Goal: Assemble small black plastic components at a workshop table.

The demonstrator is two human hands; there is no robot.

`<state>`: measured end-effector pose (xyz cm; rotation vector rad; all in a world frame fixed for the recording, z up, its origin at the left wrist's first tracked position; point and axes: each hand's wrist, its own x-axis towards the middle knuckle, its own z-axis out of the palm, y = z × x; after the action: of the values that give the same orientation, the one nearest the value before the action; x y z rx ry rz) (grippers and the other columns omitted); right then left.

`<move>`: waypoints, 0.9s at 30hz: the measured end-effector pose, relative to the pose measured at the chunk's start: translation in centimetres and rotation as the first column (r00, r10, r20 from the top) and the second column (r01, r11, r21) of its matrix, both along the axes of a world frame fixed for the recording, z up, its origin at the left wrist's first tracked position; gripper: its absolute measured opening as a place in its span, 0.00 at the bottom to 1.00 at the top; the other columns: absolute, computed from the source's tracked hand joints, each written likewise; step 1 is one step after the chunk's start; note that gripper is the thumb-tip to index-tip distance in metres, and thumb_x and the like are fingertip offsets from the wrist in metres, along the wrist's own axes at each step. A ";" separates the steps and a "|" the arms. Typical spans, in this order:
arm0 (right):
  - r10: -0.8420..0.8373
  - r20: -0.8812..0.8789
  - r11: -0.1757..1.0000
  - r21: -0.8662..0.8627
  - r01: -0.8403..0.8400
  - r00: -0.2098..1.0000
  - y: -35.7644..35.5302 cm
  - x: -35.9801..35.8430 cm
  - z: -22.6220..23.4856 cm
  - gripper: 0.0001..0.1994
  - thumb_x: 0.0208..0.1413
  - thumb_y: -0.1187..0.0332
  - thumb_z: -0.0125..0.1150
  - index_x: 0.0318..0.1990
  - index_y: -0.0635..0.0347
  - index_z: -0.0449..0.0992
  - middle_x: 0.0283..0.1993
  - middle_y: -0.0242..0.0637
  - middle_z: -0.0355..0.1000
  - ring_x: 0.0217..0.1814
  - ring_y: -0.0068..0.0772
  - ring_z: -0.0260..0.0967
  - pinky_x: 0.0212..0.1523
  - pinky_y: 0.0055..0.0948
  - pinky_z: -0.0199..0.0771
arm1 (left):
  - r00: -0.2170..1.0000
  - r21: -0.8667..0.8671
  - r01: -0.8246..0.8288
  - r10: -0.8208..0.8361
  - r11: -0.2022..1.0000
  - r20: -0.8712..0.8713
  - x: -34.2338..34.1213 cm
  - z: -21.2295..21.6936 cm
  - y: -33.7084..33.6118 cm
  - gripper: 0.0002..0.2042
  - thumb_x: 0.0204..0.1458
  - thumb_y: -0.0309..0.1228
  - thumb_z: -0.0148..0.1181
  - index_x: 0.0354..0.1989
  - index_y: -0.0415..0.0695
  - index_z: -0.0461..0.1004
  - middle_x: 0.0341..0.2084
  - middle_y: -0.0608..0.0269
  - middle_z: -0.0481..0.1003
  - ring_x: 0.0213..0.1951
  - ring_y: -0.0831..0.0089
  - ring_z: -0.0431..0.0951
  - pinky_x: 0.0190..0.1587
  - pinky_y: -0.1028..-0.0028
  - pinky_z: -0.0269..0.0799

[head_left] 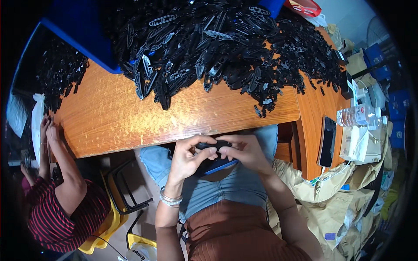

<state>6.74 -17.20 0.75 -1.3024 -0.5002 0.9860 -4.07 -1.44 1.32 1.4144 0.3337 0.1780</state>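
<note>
Over my lap, just off the near edge of the wooden table (113, 111), my left hand (188, 155) and my right hand (247, 152) meet around a small black plastic part (213, 145). Both thumbs press on it from the near side, with fingers curled behind. My grip covers much of its shape. A blue-edged dark object (222, 166) lies on my lap below the hands. On the table ahead spreads a large heap of black plastic parts (196, 52), some long and oval, with smaller pieces toward the right.
A blue bin (87, 35) leans into the heap at the far left. To the right are a phone (327, 141) on a cable, clear plastic bottles (359, 116) and brown paper (322, 213). Another person in a striped shirt (65, 213) sits at the left on a yellow chair (106, 226).
</note>
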 end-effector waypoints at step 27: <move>-0.394 0.079 0.895 0.261 0.362 0.916 -1.1 4.9 -1.5 0.09 0.57 0.79 0.49 0.44 0.69 0.70 0.32 0.39 0.70 0.27 0.23 0.69 0.25 0.17 0.67 | 0.927 0.407 -0.374 0.321 0.833 0.195 7.9 0.2 -1.2 0.07 0.50 0.20 0.56 0.38 0.34 0.68 0.31 0.57 0.75 0.30 0.71 0.77 0.30 0.77 0.70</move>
<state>11.63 -18.25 -0.78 -1.1894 -0.4283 0.4983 3.81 -2.67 1.51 1.7702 0.4727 0.6727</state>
